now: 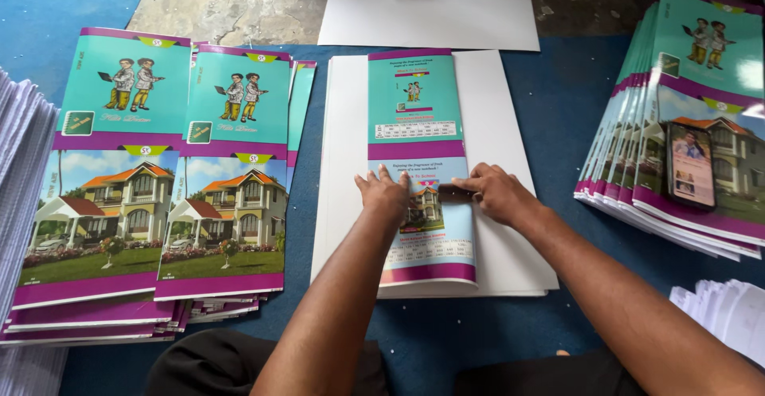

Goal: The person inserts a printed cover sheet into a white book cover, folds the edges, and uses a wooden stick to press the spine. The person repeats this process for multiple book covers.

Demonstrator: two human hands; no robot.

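My left hand [384, 194] lay flat, fingers spread, pinning the folded teal-and-purple printed cover sheet [416, 125] on white board [498, 229]; beside it, my right hand [498, 193] pressed its crease, holding nothing.

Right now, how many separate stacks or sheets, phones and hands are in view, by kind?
Stacks of printed covers: 3, two overlapping at left and, one fanned at right
White sheet stacks: 2, under the hands and above
Folded cover being pressed: 1
Phone: 1
Hands: 2, left hand, right hand
Total: 9
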